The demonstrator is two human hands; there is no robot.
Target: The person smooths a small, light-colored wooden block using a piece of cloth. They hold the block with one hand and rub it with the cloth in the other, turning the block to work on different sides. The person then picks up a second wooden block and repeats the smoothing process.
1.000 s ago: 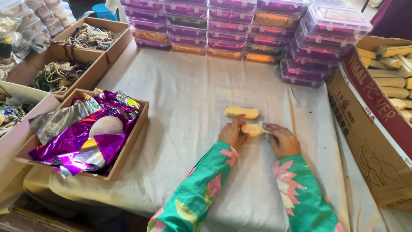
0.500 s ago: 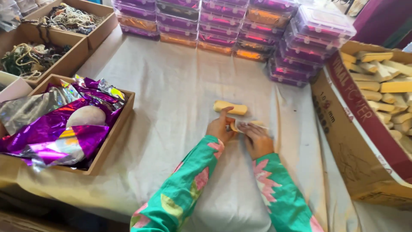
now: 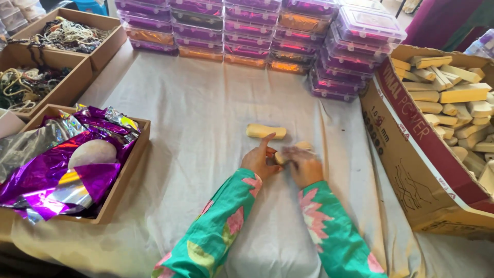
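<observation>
Pale yellow and waxy, a small rounded block (image 3: 288, 153) sits pinched between the person's two hands at the middle of the cloth-covered table (image 3: 195, 123). Compared with a second ago, the hands have closed in on each other: then the left hand and right hand lay side by side with the piece plain between them, and now the right hand (image 3: 304, 166) is blurred with motion and covers most of that piece, so the work on it looks under way rather than finished. The camera has also swung, so the table appears shifted, though the things on it keep their places.

The left hand (image 3: 261, 160) steadies the near end of the small block, its forefinger raised and pointing toward a second pale yellow oblong bar (image 3: 265, 132) that lies flat on the cloth just beyond the fingertips, apart from them. The right hand's fingers curl over the block from the other side; how tightly they close I cannot tell through the blur, but both hands are in contact with the piece and it rests low, at or on the cloth.

To the right stands a brown cardboard carton (image 3: 411, 154) filled with similar pale bars. At the far edge are stacks of clear lidded plastic boxes (image 3: 257, 31) with purple and orange contents, and to the left a shallow cardboard tray (image 3: 128, 164) holds crumpled purple and silver foil wrappers (image 3: 56, 175).
</observation>
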